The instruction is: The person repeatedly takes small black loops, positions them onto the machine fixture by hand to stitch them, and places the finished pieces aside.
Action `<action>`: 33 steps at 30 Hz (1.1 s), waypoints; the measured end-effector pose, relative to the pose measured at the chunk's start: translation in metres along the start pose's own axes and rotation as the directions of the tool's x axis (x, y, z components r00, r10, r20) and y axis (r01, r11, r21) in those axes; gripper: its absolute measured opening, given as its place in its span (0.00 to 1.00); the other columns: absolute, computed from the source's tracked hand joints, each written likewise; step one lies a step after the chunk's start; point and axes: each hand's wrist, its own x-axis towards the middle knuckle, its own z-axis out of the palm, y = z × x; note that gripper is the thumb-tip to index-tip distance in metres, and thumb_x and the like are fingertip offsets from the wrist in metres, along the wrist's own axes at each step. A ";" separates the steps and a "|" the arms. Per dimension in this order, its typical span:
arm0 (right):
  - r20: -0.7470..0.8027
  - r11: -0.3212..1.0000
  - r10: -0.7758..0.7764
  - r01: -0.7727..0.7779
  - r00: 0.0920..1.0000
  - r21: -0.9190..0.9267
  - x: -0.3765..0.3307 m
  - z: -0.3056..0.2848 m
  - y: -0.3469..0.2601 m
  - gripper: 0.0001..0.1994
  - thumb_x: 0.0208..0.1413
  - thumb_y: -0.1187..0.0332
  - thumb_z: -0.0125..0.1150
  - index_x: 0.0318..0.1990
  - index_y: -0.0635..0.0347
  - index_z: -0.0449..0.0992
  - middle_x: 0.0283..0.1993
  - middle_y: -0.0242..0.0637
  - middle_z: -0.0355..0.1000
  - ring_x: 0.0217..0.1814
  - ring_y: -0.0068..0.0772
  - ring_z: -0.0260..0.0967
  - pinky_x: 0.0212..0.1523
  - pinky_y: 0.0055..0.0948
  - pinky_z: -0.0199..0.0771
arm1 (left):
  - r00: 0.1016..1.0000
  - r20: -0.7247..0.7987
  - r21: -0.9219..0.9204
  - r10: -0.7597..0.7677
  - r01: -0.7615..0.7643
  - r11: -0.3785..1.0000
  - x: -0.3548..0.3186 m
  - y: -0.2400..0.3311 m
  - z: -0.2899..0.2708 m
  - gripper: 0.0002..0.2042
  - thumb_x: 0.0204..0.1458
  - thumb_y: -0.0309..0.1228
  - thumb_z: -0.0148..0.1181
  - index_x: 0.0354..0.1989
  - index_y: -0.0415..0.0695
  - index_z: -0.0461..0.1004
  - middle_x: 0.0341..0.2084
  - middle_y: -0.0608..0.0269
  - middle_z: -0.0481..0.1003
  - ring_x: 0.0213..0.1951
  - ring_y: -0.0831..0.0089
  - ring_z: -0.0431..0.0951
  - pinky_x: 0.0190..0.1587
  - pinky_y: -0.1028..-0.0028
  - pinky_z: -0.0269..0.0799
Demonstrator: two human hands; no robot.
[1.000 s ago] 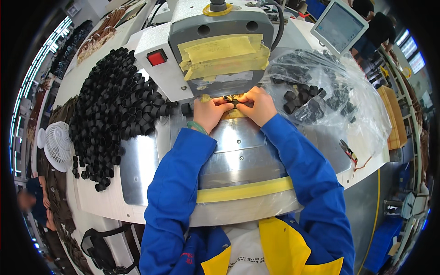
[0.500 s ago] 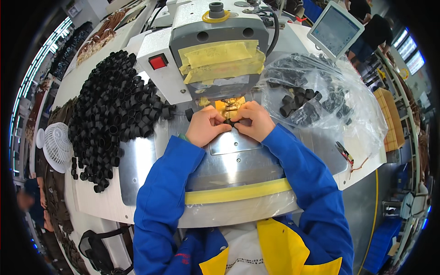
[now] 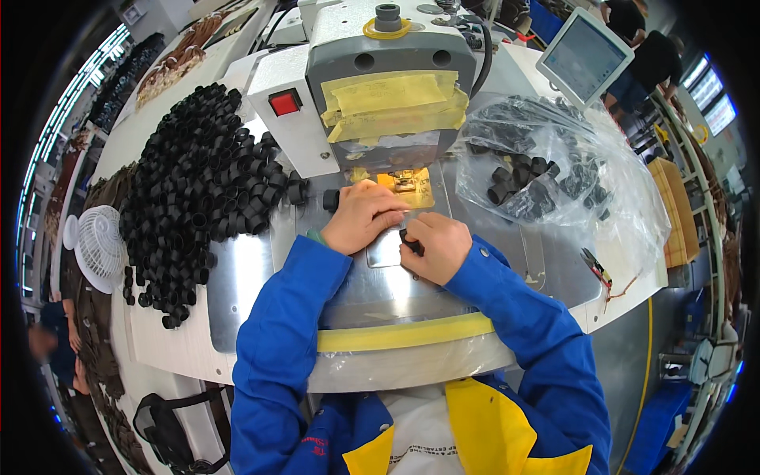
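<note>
My right hand (image 3: 440,247) is closed round a small black fabric loop (image 3: 411,242) over the metal work plate (image 3: 396,305). Just left of it, nearer the sewing machine, my left hand (image 3: 361,218) has its fingers and thumb drawn together; whatever may be between them is too small to make out. Another black loop stands on the plate beside my left knuckles. Beyond both hands, the lit yellow needle area (image 3: 413,188) lies below the sewing machine head (image 3: 388,59), which carries strips of yellow tape. Neither hand is under the needle.
A large heap of black loops (image 3: 198,174) covers the table's left side, beside a white fan (image 3: 100,247). To the right lie a clear plastic bag (image 3: 633,214) with more loops and thread snips (image 3: 595,267). A screen (image 3: 586,57) stands at the back right. People are farther off.
My hands have come apart from their shared hold at the needle area. The right hand has drawn back toward me with the black loop; the left stays near the machine.
</note>
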 end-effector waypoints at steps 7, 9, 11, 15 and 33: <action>-0.075 0.996 -0.054 0.058 0.996 0.062 0.035 0.006 0.055 0.06 0.38 0.69 0.62 0.25 0.57 0.73 0.29 0.36 0.65 0.34 0.38 0.64 0.33 0.31 0.67 | 0.863 -0.029 -0.295 -0.504 0.474 0.830 0.006 -0.010 0.010 0.16 0.36 0.38 0.64 0.31 0.40 0.75 0.12 0.68 0.71 0.16 0.79 0.68 0.24 0.81 0.61; -0.080 0.996 -0.053 0.058 0.995 0.068 0.038 0.008 0.059 0.07 0.37 0.69 0.63 0.26 0.56 0.74 0.30 0.35 0.65 0.36 0.37 0.64 0.35 0.31 0.66 | 0.813 -0.056 -0.122 -0.580 0.571 0.812 0.013 -0.008 0.012 0.12 0.38 0.31 0.64 0.30 0.36 0.74 0.12 0.71 0.69 0.17 0.87 0.65 0.24 0.84 0.61; -0.106 0.995 0.078 -0.070 0.991 0.073 0.042 0.009 0.059 0.06 0.36 0.70 0.63 0.25 0.56 0.75 0.30 0.34 0.65 0.38 0.34 0.63 0.36 0.28 0.65 | 0.812 -0.067 -0.155 -0.579 0.565 0.810 0.014 -0.010 0.014 0.12 0.38 0.30 0.64 0.30 0.36 0.74 0.12 0.71 0.69 0.17 0.87 0.65 0.23 0.84 0.61; -0.083 0.975 0.167 -0.152 0.983 0.159 0.044 0.003 0.056 0.06 0.35 0.69 0.64 0.25 0.58 0.75 0.28 0.35 0.66 0.34 0.34 0.65 0.33 0.27 0.66 | 0.846 -0.114 -0.139 -0.521 0.505 0.852 0.014 -0.022 0.020 0.12 0.37 0.29 0.64 0.29 0.36 0.75 0.13 0.71 0.69 0.17 0.88 0.65 0.21 0.84 0.61; -0.069 0.956 0.265 -0.252 0.962 0.152 0.048 0.005 0.057 0.09 0.33 0.68 0.65 0.23 0.60 0.75 0.24 0.37 0.67 0.29 0.36 0.66 0.31 0.30 0.66 | 0.801 -0.080 -0.264 -0.594 0.558 0.787 0.016 -0.021 0.018 0.12 0.34 0.32 0.65 0.27 0.37 0.76 0.16 0.65 0.73 0.20 0.81 0.71 0.28 0.82 0.66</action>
